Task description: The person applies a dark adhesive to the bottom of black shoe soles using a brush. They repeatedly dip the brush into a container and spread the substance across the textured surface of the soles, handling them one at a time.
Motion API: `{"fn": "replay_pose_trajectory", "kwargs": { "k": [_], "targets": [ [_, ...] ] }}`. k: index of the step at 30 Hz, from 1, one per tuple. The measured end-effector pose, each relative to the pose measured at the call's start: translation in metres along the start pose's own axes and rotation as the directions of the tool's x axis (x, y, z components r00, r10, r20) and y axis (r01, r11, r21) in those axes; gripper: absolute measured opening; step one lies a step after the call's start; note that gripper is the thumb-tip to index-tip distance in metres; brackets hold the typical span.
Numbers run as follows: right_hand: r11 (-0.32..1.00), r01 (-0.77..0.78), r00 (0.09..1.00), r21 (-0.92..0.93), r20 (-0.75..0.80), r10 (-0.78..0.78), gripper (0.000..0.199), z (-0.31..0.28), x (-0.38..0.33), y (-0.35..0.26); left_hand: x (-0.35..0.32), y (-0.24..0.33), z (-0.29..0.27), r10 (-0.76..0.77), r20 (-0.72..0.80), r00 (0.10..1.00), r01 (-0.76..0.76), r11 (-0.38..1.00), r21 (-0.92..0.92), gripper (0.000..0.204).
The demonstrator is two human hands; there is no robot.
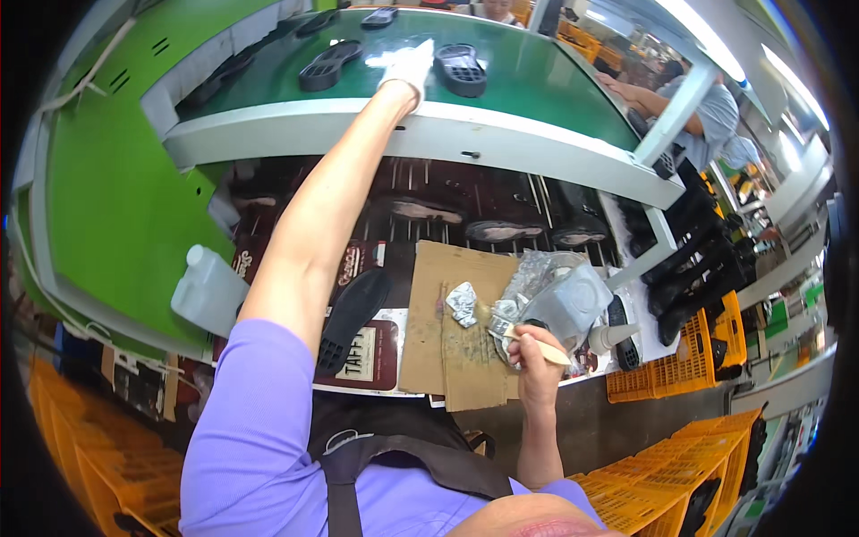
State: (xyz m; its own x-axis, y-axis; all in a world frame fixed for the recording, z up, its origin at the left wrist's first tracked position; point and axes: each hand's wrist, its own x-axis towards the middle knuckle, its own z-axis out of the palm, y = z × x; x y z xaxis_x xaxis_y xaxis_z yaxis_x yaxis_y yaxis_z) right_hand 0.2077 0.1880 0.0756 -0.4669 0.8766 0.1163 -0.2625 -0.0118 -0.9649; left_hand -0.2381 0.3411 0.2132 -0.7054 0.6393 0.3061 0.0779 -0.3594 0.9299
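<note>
My left hand (407, 73), in a white glove, reaches forward over the green conveyor belt (385, 87), its fingers stretched out and partly washed out by glare. Just right of it a black shoe sole (463, 72) lies on the belt; another sole (330, 65) lies to its left. Bare and closed, my right hand (539, 362) grips a brush (552, 353) by its pale handle. The bristles are over a stained cardboard sheet (465, 371), beside a crumpled whitish wad (462, 304) and a clear plastic container (573, 300). One more black sole (354, 319) rests left of the cardboard.
A white rail (295, 130) edges the belt. Below it, several soles sit on a rack (420, 192). A translucent jug (208, 291) stands left, a squeeze bottle (613, 337) right. Orange crates (662, 367) flank me. Another person's arm (653, 98) is at the belt's right side.
</note>
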Motion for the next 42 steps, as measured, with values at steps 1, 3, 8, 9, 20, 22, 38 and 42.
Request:
{"fn": "replay_pose_trajectory", "kwargs": {
  "k": [1,3,8,9,20,22,38,42],
  "targets": [
    [1.000,-0.025,1.000,0.000,-0.012,0.025,0.017,0.000,-0.004,0.001,-0.002,-0.005,0.003,0.096,-0.054,0.994,-0.093,0.994,0.049,0.030],
    [0.998,-0.059,0.998,-0.013,-0.017,0.058,0.016,-0.001,-0.009,0.002,-0.035,0.008,0.014,0.209,-0.093,0.973,-0.214,0.976,-0.036,0.030],
    [0.992,-0.026,0.998,-0.123,0.053,0.032,0.017,0.002,-0.018,-0.005,-0.195,0.024,-0.016,0.315,0.158,0.936,-0.336,0.933,0.131,0.032],
    [0.992,-0.033,0.997,-0.123,0.060,0.041,0.017,0.003,-0.018,-0.004,-0.226,0.010,-0.033,0.084,0.200,0.976,-0.088,0.996,0.012,0.032],
    [0.986,-0.098,0.990,-0.134,0.085,0.110,0.018,0.017,-0.012,0.000,-0.404,-0.033,-0.188,0.007,0.185,0.983,-0.183,-0.125,0.975,0.068],
    [0.987,-0.113,0.988,-0.116,0.093,0.124,0.018,0.021,-0.012,0.004,-0.420,-0.046,-0.199,-0.166,0.153,0.974,-0.172,-0.109,0.979,0.071],
    [0.976,-0.170,0.980,-0.138,0.082,0.182,0.019,0.027,-0.015,0.014,-0.453,-0.074,-0.177,-0.168,0.176,0.970,-0.160,0.107,0.981,0.077],
    [0.976,-0.171,0.979,-0.138,0.088,0.184,0.018,0.033,-0.014,0.018,-0.449,-0.068,-0.161,-0.190,0.087,0.978,-0.074,0.070,0.995,0.087]
  ]
}}
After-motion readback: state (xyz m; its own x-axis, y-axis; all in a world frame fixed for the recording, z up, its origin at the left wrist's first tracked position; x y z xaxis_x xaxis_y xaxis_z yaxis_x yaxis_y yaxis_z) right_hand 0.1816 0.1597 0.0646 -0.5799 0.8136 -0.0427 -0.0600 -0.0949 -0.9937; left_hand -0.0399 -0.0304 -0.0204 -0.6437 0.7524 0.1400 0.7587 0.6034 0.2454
